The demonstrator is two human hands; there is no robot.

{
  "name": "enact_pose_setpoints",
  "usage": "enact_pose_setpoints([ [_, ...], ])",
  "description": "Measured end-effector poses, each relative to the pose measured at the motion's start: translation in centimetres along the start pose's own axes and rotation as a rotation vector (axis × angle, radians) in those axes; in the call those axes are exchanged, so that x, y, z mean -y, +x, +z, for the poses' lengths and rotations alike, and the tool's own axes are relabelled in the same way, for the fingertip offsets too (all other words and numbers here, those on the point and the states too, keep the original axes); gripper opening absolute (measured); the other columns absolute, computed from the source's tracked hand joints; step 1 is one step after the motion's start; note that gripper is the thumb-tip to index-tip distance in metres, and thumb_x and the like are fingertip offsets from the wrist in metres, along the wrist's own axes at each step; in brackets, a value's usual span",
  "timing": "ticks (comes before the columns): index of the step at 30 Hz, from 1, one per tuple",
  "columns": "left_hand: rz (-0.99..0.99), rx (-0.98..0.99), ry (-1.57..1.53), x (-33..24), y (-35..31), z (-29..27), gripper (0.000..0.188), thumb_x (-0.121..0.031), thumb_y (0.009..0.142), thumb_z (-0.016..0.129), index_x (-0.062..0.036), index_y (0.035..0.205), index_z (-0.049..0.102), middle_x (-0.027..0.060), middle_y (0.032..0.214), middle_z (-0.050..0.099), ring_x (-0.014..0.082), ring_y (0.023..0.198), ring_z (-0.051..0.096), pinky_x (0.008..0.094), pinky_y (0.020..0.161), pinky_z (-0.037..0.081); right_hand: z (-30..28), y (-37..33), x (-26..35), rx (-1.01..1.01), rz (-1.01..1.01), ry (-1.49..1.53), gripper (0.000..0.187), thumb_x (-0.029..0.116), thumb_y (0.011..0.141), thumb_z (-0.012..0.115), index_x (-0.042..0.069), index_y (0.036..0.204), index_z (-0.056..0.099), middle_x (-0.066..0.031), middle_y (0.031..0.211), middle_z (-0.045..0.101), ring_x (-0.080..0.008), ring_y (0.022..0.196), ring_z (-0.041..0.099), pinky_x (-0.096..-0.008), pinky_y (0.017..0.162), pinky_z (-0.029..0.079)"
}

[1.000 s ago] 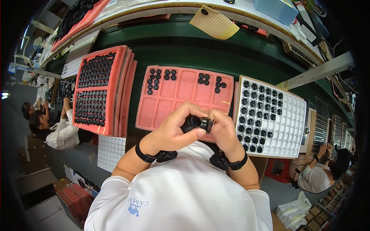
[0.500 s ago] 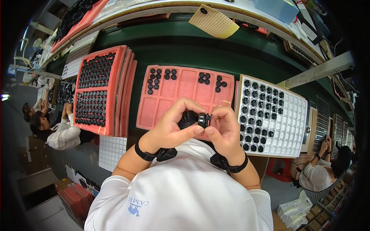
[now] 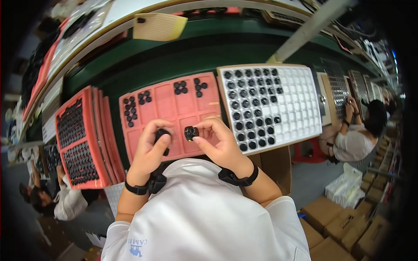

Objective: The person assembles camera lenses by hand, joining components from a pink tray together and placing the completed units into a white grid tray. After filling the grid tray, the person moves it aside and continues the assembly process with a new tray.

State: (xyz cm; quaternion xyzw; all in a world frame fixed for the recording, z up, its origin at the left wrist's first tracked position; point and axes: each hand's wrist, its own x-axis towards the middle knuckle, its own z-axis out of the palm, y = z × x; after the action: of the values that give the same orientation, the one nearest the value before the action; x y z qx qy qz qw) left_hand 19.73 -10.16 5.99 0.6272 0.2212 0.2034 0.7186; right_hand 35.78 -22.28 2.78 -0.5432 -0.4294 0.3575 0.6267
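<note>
Hands [image 3: 150, 145] [image 3: 222, 141] overhang pink tray [image 3: 162, 102]; people [image 3: 350, 145] apparently sit alongside.

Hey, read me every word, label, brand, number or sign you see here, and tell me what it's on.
White shirt: upside-down lettering with a small blue animal figure; I won't copy the wording out.
Cardboard boxes, lower right: dark marks, too blurred to read.
Yellowish sheet, top: a fine pattern, no readable text.
Black piece in the right hand: no readable writing.
</note>
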Motion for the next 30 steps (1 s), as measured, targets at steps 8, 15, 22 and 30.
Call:
enact_pose_setpoints([
  [8,-0.089,-0.065,0.002,2.6,0.0,-1.5,0.018,-0.015,0.094,0.043,-0.0021,0.106,0.047,0.0041,0.083,0.051,0.0091,0.065,0.047,0.0216,0.060,0.040,-10.9,-4.4,-5.5,-0.319,0.239,-0.646,0.017,0.007,0.079,0.064,0.002,0.093,0.056,-0.0048,0.078,0.055,-0.0118,0.065,0.052,-0.0257,0.057,0.044],
  [15,-0.092,-0.066,0.009,2.7,0.3,-1.5,0.020,-0.018,0.095,0.041,-0.0022,0.105,0.047,0.0050,0.080,0.052,0.0091,0.063,0.046,0.0216,0.058,0.039,-21.7,-4.4,-9.4,-0.406,0.363,-1.144,0.021,0.016,0.077,0.065,0.004,0.091,0.056,-0.0098,0.079,0.060,-0.0247,0.070,0.058,-0.0354,0.061,0.046],
  [22,-0.104,-0.081,0.003,2.7,-0.5,-1.9,0.020,-0.018,0.096,0.040,-0.0022,0.105,0.047,0.0050,0.080,0.052,0.0090,0.063,0.046,0.0213,0.058,0.039,-21.9,-3.1,-10.8,-0.344,0.438,-1.279,0.024,0.021,0.076,0.067,0.005,0.091,0.057,-0.0103,0.083,0.060,-0.0296,0.076,0.059,-0.0393,0.064,0.046],
  [30,-0.152,-0.121,0.003,2.6,-1.3,-1.9,0.020,-0.019,0.096,0.040,-0.0026,0.105,0.048,0.0043,0.078,0.053,0.0088,0.063,0.047,0.0209,0.058,0.039,-20.3,-3.4,-10.5,-0.327,0.334,-1.319,0.022,0.019,0.078,0.065,0.004,0.092,0.057,-0.0102,0.084,0.059,-0.0291,0.075,0.059,-0.0390,0.064,0.047],
])
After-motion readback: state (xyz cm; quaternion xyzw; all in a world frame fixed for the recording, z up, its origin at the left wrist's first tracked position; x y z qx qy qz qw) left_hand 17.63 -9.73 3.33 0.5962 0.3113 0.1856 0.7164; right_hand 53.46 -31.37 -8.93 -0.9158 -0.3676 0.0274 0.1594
